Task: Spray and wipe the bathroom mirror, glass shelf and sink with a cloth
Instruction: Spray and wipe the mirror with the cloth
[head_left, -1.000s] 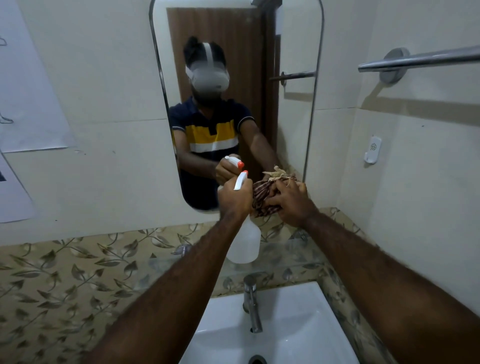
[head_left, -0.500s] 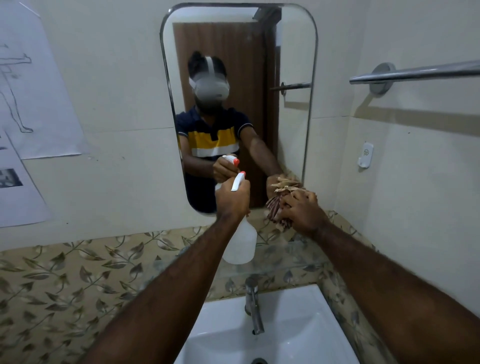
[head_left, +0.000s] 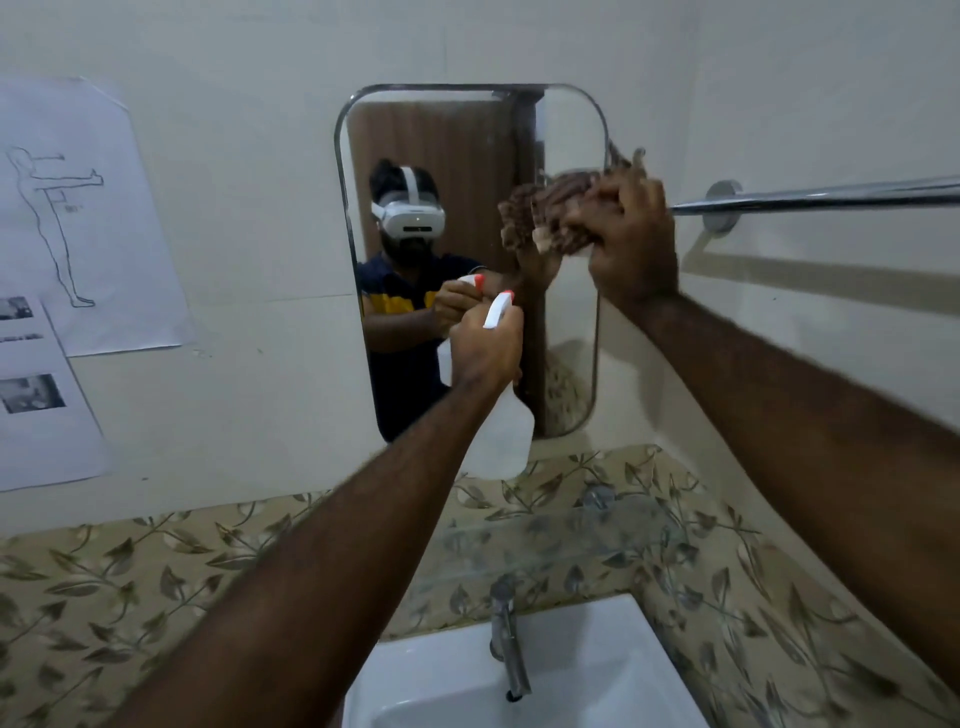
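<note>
A: Changed since half a second ago?

B: Up from the lower right corner of the rounded frameless wall mirror (head_left: 571, 130) to its upper right part: right hand (head_left: 631, 234), and with it the bunched brown patterned cloth (head_left: 550, 213). Then just beside the bottle, now well above it.

A: And the other side?

B: Much as before. Left hand (head_left: 485, 353) in front of the mirror's lower half, wrapped round the neck of the translucent white plastic spray bottle (head_left: 506, 436), orange-tipped nozzle aimed at the glass. Bottle body hanging below the fist, roughly upright, above the clear glass shelf (head_left: 571, 540).

A: Grip on the cloth?

B: Fingers curled tight, cloth wadded in the fist and pressed against the glass at the mirror's right edge, level with the chrome towel rail (head_left: 831, 195) on the side wall. Arm stretched up and forward, back of the hand toward the camera.

A: Trigger squeezed?

B: Hidden behind the hand, so impossible to tell.

A: Lower down?

B: White ceramic sink (head_left: 597, 675) with a chrome tap (head_left: 503, 634) under the shelf, and a leaf-patterned tile band (head_left: 104, 582) running along the wall behind. Printed paper sheets (head_left: 78, 208) on the wall left of the mirror.
</note>
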